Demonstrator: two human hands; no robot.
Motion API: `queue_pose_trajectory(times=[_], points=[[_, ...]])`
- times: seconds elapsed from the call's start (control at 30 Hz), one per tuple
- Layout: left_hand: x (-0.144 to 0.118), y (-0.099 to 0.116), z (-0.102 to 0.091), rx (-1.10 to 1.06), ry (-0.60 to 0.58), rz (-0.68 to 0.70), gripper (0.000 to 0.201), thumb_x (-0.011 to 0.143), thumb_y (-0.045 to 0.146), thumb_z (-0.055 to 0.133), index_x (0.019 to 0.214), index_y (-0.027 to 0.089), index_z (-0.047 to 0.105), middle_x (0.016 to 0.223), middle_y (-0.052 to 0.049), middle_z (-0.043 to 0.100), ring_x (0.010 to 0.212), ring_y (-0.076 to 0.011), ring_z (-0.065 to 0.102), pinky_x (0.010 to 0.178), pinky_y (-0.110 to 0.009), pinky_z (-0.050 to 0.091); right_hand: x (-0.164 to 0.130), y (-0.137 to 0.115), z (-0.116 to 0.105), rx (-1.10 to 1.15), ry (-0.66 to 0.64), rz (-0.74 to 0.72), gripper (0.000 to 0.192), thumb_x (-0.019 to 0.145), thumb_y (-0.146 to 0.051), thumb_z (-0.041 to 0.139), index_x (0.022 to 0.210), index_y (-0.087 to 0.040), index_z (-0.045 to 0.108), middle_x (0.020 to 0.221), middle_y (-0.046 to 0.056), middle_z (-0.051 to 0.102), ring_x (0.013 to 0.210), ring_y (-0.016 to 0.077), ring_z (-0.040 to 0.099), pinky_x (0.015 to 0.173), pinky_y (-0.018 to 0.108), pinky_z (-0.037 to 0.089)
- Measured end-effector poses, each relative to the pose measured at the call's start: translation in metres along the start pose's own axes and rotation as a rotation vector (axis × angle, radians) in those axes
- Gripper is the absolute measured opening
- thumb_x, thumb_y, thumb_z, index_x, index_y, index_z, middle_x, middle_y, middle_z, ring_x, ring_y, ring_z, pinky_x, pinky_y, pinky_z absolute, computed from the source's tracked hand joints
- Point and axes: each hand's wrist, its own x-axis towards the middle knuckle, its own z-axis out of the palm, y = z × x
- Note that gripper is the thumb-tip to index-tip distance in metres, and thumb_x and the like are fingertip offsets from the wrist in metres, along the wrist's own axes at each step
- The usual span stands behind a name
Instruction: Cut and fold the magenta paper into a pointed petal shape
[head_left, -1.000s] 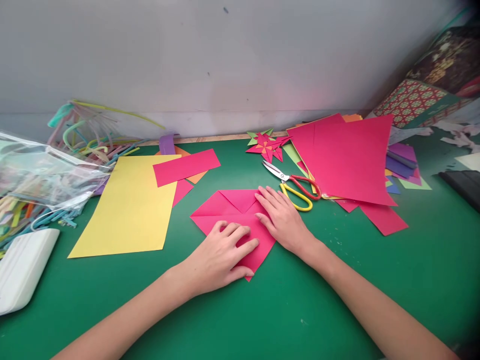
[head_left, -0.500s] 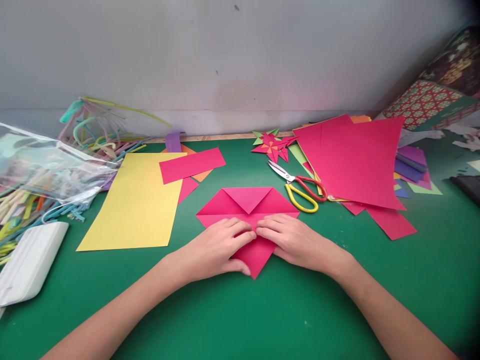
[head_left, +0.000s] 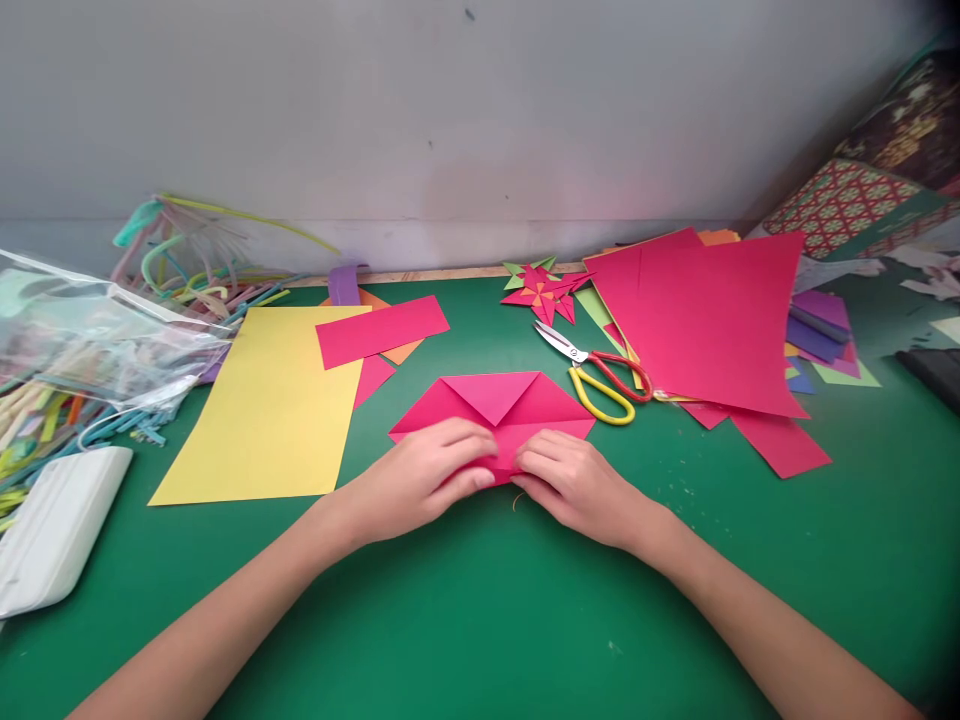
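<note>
Pink paper (head_left: pixel 495 402) has its near point turned up now instead of jutting out like half a second ago, sitting mid-bench (head_left: pixel 465 620) with left hand (head_left: pixel 431 465) and right hand (head_left: pixel 576 482) both pinching that edge, so uneven finger pressure could skew the crease.

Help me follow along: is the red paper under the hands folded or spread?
Folded: the red paper shows a triangular flap turned down at its far edge.
</note>
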Motion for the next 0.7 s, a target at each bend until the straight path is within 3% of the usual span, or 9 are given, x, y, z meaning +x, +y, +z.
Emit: queue_pose_trajectory(times=[0.07,0.17,0.27,0.33,0.57,0.7], points=[[0.006,-0.008,-0.004,0.022,0.084,-0.013,0.029,0.111,0.029,0.046,0.128,0.021,0.068,0.132,-0.008,0.072,0.122,-0.0193,0.067,0.102,-0.030,0.055,-0.001,0.001,0.002,0.025,-0.005,0.012,0.016,0.109,-0.024,0.053,0.104,-0.020,0.067,0.094,0.007,0.073,0.087,0.0234,0.067,0.078,0.038,0.054],[0.020,-0.021,-0.006,0.150,0.068,0.038,0.033,0.111,0.022,0.044,0.130,0.021,0.070,0.138,-0.009,0.069,0.124,-0.0218,0.067,0.103,-0.035,0.056,-0.003,0.003,0.006,0.055,0.015,0.035,0.018,0.108,-0.024,0.054,0.121,-0.020,0.067,0.100,0.008,0.074,0.091,0.0245,0.069,0.080,0.038,0.057],[0.035,-0.033,-0.002,0.268,0.025,0.081,0.031,0.108,0.018,0.047,0.124,0.019,0.074,0.135,-0.011,0.071,0.122,-0.0253,0.068,0.104,-0.041,0.056,-0.005,0.003,0.008,0.033,0.039,0.036,0.041,0.108,-0.023,0.052,0.149,-0.022,0.054,0.105,0.009,0.074,0.094,0.0249,0.071,0.083,0.040,0.060],[0.043,-0.039,0.003,0.305,0.027,0.093,0.030,0.107,0.019,0.048,0.121,0.019,0.075,0.134,-0.012,0.071,0.122,-0.0267,0.067,0.103,-0.044,0.056,-0.005,0.003,0.009,0.008,0.042,-0.004,0.051,0.108,-0.018,0.049,0.158,-0.026,0.046,0.107,0.008,0.074,0.094,0.0235,0.072,0.084,0.039,0.061],[0.048,-0.055,0.013,0.301,0.090,0.034,0.031,0.109,0.019,0.046,0.125,0.019,0.072,0.135,-0.012,0.070,0.126,-0.0267,0.063,0.103,-0.044,0.052,-0.009,0.007,0.011,-0.032,0.156,-0.079,0.065,0.102,-0.003,0.047,0.159,-0.033,0.048,0.121,0.008,0.072,0.106,0.0191,0.072,0.090,0.033,0.061],[0.048,-0.057,0.012,0.305,0.081,0.012,0.032,0.110,0.024,0.043,0.125,0.021,0.071,0.138,-0.010,0.069,0.127,-0.0277,0.062,0.103,-0.046,0.052,-0.009,0.009,0.011,-0.098,0.191,-0.117,0.054,0.103,-0.004,0.050,0.150,-0.028,0.060,0.128,0.011,0.072,0.115,0.0220,0.071,0.093,0.036,0.061]])
